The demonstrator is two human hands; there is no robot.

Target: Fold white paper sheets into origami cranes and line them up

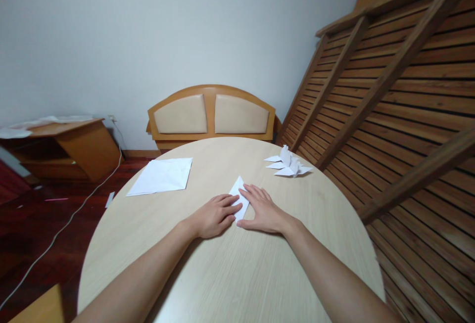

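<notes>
Head view shows your left hand (215, 215) with fingers loosely extended and your right hand (264, 211) spread wide, both touching the folded paper (238, 187) on the table (222, 283); being probably light and easily creased, it is best held gently by its edges.

The folded piece (245, 203) is matt white paper, crisply creased, as are the sheets (161, 177) and little figures (291, 167). The tabletop (241, 273) looks like smooth, pale wood grain with a soft sheen. Over there, the slatted panel (374, 95) is duller brown wood; the reddish floor (40, 224) looks glossy.
</notes>
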